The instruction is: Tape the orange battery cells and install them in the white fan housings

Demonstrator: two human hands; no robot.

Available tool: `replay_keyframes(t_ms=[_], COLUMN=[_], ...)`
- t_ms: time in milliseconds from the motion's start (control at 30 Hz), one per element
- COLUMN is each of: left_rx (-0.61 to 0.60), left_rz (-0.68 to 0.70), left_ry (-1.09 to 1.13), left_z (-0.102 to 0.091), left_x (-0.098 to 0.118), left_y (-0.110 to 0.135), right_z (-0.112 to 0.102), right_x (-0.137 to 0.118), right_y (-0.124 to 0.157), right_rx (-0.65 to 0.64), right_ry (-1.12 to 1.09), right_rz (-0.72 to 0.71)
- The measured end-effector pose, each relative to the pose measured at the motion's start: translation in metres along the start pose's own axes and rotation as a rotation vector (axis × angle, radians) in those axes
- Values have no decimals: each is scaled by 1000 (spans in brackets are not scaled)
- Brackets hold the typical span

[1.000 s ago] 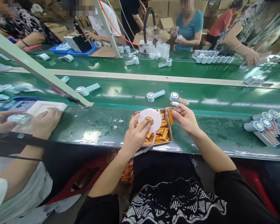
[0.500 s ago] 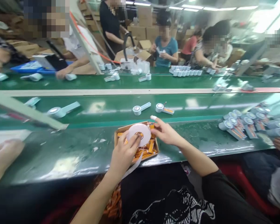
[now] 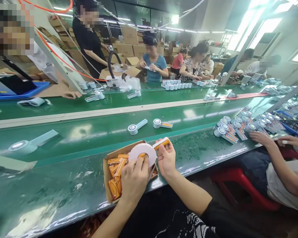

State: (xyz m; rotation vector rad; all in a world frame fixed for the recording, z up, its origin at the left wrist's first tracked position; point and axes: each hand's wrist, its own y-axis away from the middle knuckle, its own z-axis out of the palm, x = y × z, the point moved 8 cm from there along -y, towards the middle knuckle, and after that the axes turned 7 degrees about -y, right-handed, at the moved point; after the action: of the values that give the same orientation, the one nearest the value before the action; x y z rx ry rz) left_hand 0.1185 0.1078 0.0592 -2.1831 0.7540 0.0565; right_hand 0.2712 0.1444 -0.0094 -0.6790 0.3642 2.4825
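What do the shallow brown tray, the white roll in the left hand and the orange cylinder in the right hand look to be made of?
Shallow brown tray: likely cardboard, matte, with folded walls. White roll: probably tape, a smooth wound disc with a strip trailing off. Orange cylinder: glossy wrap, perhaps shrink film over a cell; too small to confirm.

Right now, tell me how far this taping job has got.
Done: two fan units lie on the green belt beyond the box. In hand: the left hand holds the white tape roll; the right hand pinches one orange battery beside it. Left: many orange batteries still fill the cardboard box.
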Motion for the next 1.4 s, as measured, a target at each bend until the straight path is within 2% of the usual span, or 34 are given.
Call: replay_keyframes(t_ms=[67, 133, 200, 267, 300, 367, 433, 500, 600, 667, 733, 867, 933, 1000, 1100, 1233, 1300, 1400], left_rx=[13, 10, -29, -85, -123, -215, -333, -465, -566, -567, -599, -838, -910, -963, -1037, -1104, -1129, -1134], left_rz=[-18, -19, 16, 62, 58, -17, -117, -155, -165, -207, -240, -121, -79, -49, 6, 85, 114, 126], left_ry=[6, 34, 100, 171, 191, 190, 201, 288, 480, 523, 462, 198, 153, 138, 128, 150, 186, 263], left_z=[1, 0, 2, 6, 11, 24, 40, 55, 67, 79, 103, 178, 212, 236, 259, 280, 285, 285], left_x=[8, 16, 21, 20, 13, -12, -46, -72, -98, -111, -115, -90, -75, -64, -57, -71, -80, -90], left_y=[1, 5, 13, 27, 34, 48, 59, 64, 48, 16, -27, -106, -131, -144, -146, -144, -141, -138], right_z=[-2, 6, 17, 22, 21, 17, 4, -21, -70, -92, -99, -84, -74, -67, -56, -25, -3, 30], right_x=[3, -2, -27, -69, -91, -121, -132, -132, -134, -138, -138, -128, -123, -122, -120, -108, -93, -53], right_y=[0, -15, -45, -82, -98, -119, -125, -118, -109, -109, -111, -111, -108, -105, -105, -123, -142, -174], right_rx=[-5, -67, -108, -76, -46, -50, -115, -150, -86, -56, -60, -107, -131, -158, -211, -327, -400, -522], right_ry=[7, 53, 85, 72, 62, 107, 211, 295, 343, 368, 393, 417, 433, 465, 520, 600, 630, 728], right_rz=[-5, 17, -48, -220, -303, -370, -325, -234, -151, -142, -137, -113, -111, -103, -62, -47, -60, -63])
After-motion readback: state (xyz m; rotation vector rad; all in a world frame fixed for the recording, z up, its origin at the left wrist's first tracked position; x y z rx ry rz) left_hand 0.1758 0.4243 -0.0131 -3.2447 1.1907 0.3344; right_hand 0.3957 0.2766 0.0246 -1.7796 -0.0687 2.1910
